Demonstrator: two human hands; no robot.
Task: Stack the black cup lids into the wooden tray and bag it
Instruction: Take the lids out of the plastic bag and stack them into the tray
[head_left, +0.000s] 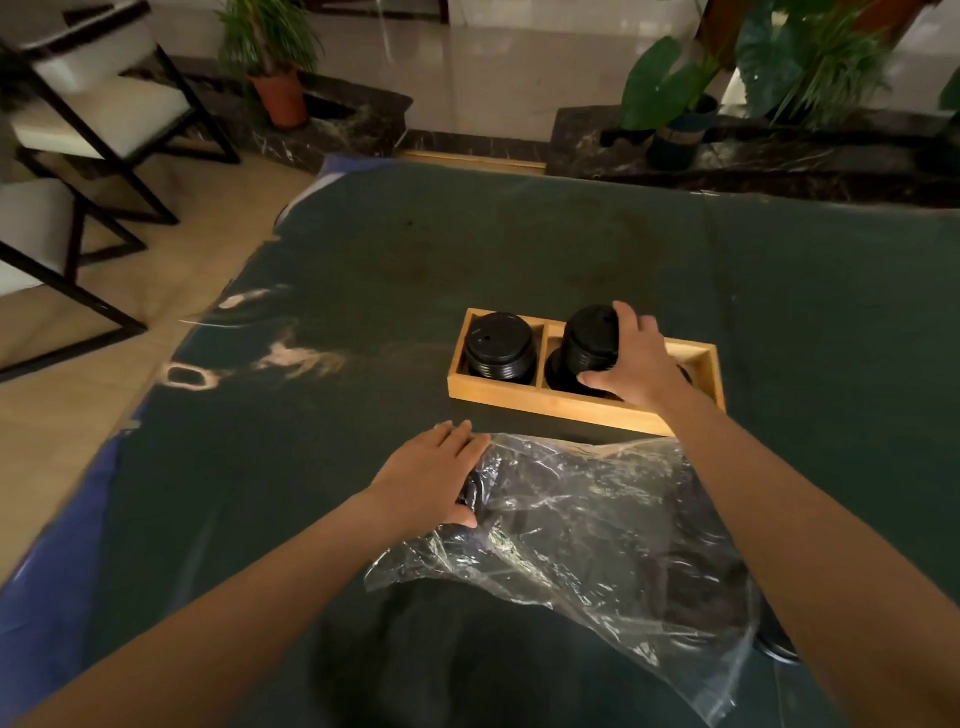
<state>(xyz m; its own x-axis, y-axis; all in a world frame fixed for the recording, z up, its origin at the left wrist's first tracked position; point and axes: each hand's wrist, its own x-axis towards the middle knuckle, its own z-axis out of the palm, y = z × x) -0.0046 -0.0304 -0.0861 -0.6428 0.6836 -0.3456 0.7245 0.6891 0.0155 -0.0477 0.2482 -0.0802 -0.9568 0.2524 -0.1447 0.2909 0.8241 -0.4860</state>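
Covering nearly the whole view, the dark green tablecloth (363, 260) carries everything; at about five o'clock of centre sprawls the clear plastic bag (597, 525), crumpled and lying flat, its mouth seemingly towards nine o'clock, where the left hand (431, 483) rests with fingers (457, 434) extended and thumb tucked at the film's edge, apparently pinching or pinning it (probably to keep the opening ready for bagging; dark shapes inside may be loose lids, hard to tell); at two o'clock of centre sits the wooden tray (571, 408), its long axis running from nine towards three o'clock, tilted slightly away on the right, divided into compartments; the left compartment holds one stack of black lids (498, 348), domes upward; the middle compartment holds a taller stack (587, 343), also upright, which the right hand (639, 364) wraps from the right, fingers curled over its top and thumb at its base, likely seating it; the right compartment is largely hidden.
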